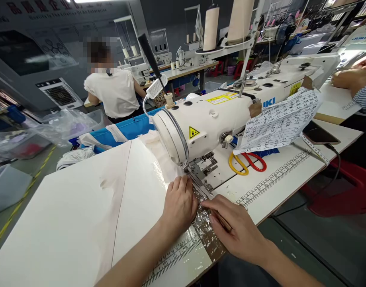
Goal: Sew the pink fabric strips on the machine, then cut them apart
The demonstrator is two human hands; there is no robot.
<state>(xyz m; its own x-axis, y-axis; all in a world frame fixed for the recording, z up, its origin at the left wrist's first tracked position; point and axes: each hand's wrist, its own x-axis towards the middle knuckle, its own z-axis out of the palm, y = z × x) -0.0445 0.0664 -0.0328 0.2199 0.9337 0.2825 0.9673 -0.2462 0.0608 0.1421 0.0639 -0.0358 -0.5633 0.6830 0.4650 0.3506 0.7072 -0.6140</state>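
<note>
A white sewing machine (200,119) stands on the white table (66,223). A shiny brown strip of fabric (205,229) runs from the table's near edge up to the presser foot (200,171). My left hand (179,205) lies on the left side of the strip, fingers curled and pressed down on it just before the foot. My right hand (233,227) rests on the strip's right side, fingers together and pinching its edge. Pale cream fabric (161,159) lies left of the machine head.
Yellow-and-red scissors (247,163) lie right of the needle, under a printed paper sheet (278,123). A phone (320,135) lies further right. A person in a white shirt (114,91) sits at another machine behind; another person's hands (350,75) work at far right.
</note>
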